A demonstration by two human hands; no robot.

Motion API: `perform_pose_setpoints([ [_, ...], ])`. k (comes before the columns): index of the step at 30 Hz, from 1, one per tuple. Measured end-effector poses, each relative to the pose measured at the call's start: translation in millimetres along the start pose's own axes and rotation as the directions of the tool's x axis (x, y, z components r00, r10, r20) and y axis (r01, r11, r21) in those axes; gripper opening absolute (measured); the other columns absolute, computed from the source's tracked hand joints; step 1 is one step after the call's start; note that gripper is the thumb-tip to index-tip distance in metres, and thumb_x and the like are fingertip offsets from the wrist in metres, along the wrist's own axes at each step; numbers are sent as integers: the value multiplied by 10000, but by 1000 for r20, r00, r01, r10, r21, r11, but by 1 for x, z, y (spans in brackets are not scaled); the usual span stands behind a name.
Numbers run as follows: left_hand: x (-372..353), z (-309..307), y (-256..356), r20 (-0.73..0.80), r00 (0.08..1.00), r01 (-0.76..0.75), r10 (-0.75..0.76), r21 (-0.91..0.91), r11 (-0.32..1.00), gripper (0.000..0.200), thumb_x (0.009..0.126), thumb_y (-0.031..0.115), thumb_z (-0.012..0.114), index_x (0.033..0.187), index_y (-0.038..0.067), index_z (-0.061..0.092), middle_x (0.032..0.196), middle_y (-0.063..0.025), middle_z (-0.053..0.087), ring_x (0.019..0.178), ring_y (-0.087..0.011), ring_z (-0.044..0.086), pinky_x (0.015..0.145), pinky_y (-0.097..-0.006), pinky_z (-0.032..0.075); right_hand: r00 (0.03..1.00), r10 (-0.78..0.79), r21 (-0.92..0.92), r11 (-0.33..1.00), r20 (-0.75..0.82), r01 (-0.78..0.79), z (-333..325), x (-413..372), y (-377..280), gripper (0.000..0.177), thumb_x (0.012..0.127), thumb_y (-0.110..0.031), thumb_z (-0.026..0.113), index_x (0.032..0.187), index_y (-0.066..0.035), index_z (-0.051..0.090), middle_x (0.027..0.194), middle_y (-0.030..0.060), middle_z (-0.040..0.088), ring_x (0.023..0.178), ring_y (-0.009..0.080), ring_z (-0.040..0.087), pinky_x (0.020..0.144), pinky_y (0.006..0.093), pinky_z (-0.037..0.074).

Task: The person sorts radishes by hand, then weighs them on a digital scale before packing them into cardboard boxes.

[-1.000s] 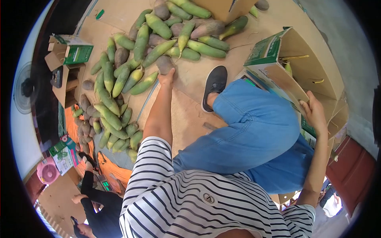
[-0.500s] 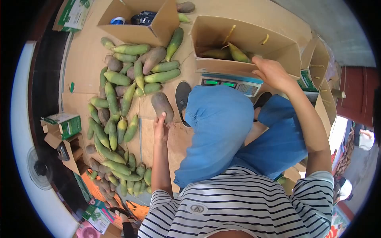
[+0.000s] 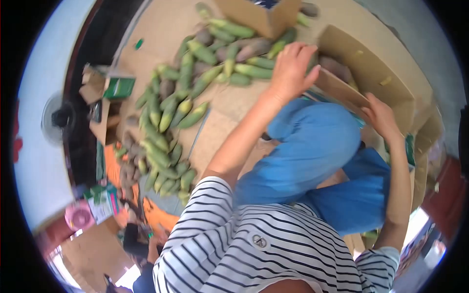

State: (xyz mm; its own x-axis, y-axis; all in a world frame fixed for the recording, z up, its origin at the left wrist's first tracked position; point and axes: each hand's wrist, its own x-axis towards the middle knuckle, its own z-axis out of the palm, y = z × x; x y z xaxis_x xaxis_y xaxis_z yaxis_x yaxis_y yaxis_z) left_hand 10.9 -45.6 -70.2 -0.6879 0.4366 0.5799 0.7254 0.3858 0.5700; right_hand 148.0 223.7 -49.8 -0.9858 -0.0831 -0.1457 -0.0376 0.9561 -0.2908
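Observation:
My left hand [image 3: 292,71] is over the left end of an open cardboard box [image 3: 342,89], thumb and fingers bent around a dark radish that is mostly hidden by them and blurred. My right hand [image 3: 382,116] grips the upper edge of the box's near wall. Inside the box lies a purplish radish [image 3: 336,68], with a yellowish-green tip beside it. To the left, a pile of long green radishes [image 3: 185,71] mixed with purplish ones covers the cardboard floor. The scale under the box is almost wholly hidden by my knee and arm.
Another cardboard box [image 3: 259,17] stands behind the pile. More boxes [image 3: 425,141] line the right side. At left are a small green-and-brown carton [image 3: 117,87] and a fan [image 3: 59,117]. A co-worker's dark sleeve [image 3: 134,241] shows at the lower left, near a pink fan [image 3: 79,215].
My left hand has carried the purplish radish from beside the pile up and right to the box. My right hand stays on the box's near wall. The view has turned and shifted.

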Motion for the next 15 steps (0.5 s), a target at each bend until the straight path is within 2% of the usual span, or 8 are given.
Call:
perform_pose_setpoints([
  [1,-18,-9,-4,-31,994,100,-100,-15,995,377,750,134,659,1089,14,547,1005,-174,563,971,-360,524,860,-409,429,997,53,23,998,52,-54,-2,1,-2,275,836,-148,598,1058,-47,470,941,221,580,903,427,545,716,476,434],
  [4,-96,-22,-44,33,930,365,-366,25,930,339,759,107,639,1071,14,545,1011,-178,562,977,-361,527,856,-408,431,995,90,40,995,48,-92,-5,3,-10,263,844,-136,589,1047,-27,460,943,233,570,907,437,531,716,476,421],
  [7,-214,-34,-106,105,792,579,-602,185,794,337,735,101,646,1052,20,566,1013,-190,569,977,-358,541,853,-408,443,995,59,81,995,83,-66,-8,5,-18,255,856,-135,581,1040,-15,453,931,239,566,879,439,530,700,475,411],
  [10,-302,-71,-141,105,611,692,-784,411,594,350,714,115,653,1046,28,585,1031,-188,577,972,-354,554,852,-416,453,997,35,42,998,62,-38,-10,3,-22,299,872,-128,570,1115,10,464,855,237,563,800,407,544,679,421,427],
  [11,-319,-84,-152,77,566,708,-821,464,532,359,716,128,650,1053,26,579,1044,-189,572,978,-353,553,851,-417,455,992,82,56,995,99,-88,-11,4,-24,274,874,-133,569,1084,3,458,842,234,557,784,410,533,668,422,423],
  [13,-333,-113,-166,10,490,725,-872,550,414,386,721,152,646,1073,16,562,1069,-193,560,987,-353,549,853,-418,455,970,172,78,979,170,-187,-14,8,-27,232,877,-145,568,1022,-12,446,817,229,546,751,416,512,646,423,415],
  [15,-331,-136,-186,-48,433,716,-900,625,311,422,725,161,644,1099,-2,535,1085,-203,548,1002,-358,540,861,-423,449,971,186,98,974,151,-202,-13,9,-30,223,880,-148,566,1010,-15,443,793,228,536,727,408,508,631,414,414],
])
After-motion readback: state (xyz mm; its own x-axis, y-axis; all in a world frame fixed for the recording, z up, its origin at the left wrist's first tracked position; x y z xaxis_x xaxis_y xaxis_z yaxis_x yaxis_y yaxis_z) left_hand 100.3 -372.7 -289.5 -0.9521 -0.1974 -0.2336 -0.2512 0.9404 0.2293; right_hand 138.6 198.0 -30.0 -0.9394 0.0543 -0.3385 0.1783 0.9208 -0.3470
